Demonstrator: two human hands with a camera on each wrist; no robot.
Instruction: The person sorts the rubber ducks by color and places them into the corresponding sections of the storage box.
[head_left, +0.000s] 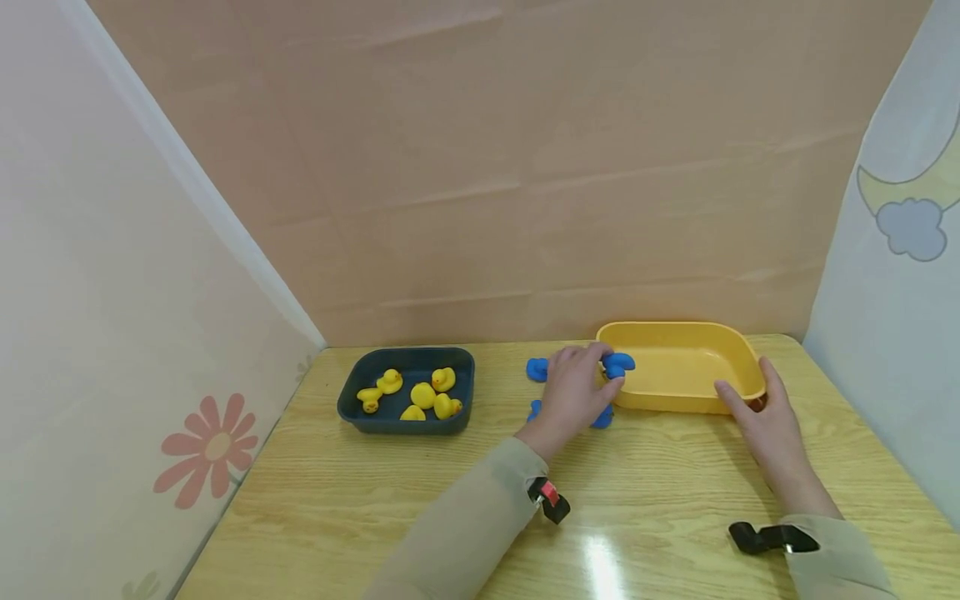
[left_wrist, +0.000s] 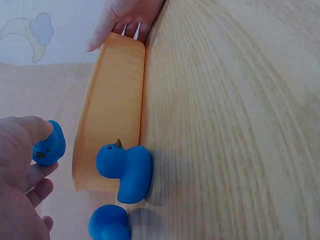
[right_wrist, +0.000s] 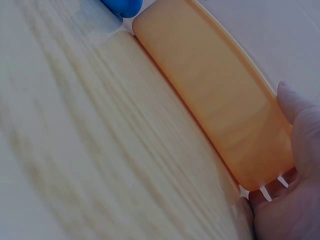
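My left hand [head_left: 573, 387] pinches a blue rubber duck [head_left: 619, 363] between thumb and fingers, at the left rim of a yellow plastic tray [head_left: 675, 402]. In the left wrist view that duck faces the camera, held off the table. My right hand [head_left: 772, 425] holds the tray's right end, thumb by the rim and fingers against the outer wall. Inside the tray, the visible floor is bare. More blue ducks lie around and partly behind the left hand: one duck [head_left: 536, 369] at the back, another duck [head_left: 602, 417] near the tray's front left corner.
On the left stands a dark blue tray [head_left: 405, 426] with several yellow rubber ducks [head_left: 423, 395] in it. Both trays sit toward the back of the wooden table [head_left: 645, 492], near a tan cloth backdrop [head_left: 465, 250]. White panels rise at both sides.
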